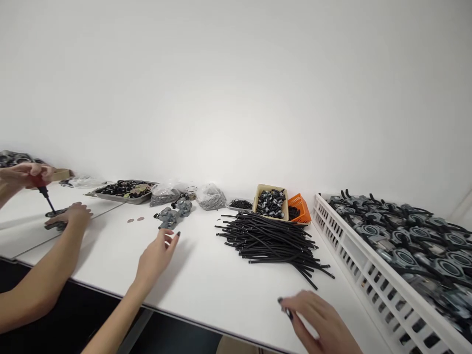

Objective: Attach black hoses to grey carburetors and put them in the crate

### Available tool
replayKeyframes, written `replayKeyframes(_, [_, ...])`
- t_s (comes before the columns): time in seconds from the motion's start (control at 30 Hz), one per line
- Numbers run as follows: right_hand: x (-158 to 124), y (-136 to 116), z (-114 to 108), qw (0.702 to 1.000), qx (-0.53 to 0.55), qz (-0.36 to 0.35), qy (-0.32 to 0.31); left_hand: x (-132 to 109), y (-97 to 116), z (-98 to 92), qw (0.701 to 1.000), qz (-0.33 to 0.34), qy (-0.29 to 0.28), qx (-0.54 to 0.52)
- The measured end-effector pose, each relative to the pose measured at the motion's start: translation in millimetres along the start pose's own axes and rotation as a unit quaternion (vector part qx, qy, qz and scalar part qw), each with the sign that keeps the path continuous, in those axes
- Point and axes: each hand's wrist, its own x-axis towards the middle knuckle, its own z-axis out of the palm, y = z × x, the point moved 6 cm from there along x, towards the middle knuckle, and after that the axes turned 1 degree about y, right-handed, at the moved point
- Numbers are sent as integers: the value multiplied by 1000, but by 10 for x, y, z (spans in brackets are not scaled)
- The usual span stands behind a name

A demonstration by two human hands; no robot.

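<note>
My left hand [158,253] hovers over the white table [206,285], fingers apart and empty, just short of a small cluster of grey metal parts [173,212]. Near the table's front edge, my right hand [316,319] shows its back, with loosely bent fingers and nothing visible in them. It lies a little in front of a pile of black rubber tubes [271,241].
At the left, another person's hand turns a red-handled screwdriver [43,191] into a part that their other hand [73,214] steadies. A white crate [372,275] of grey assemblies fills the right. A metal tray [123,191], bags, a tan bin [271,201] and an orange basket [299,206] line the back.
</note>
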Motion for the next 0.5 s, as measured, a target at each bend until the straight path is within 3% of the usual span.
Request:
replayKeyframes(0.1, [396, 91, 8, 998, 9, -22, 60, 496, -363, 72, 994, -65, -26, 88])
replayKeyframes(0.23, [554, 121, 157, 998, 7, -31, 61, 794, -480, 156, 987, -63, -27, 143])
replayKeyframes(0.37, [428, 224, 202, 998, 12, -20, 50, 828, -389, 161, 985, -3, -26, 170])
replayKeyframes(0.5, [341, 440, 115, 998, -2, 9, 55, 527, -330, 126, 983, 48, -8, 175])
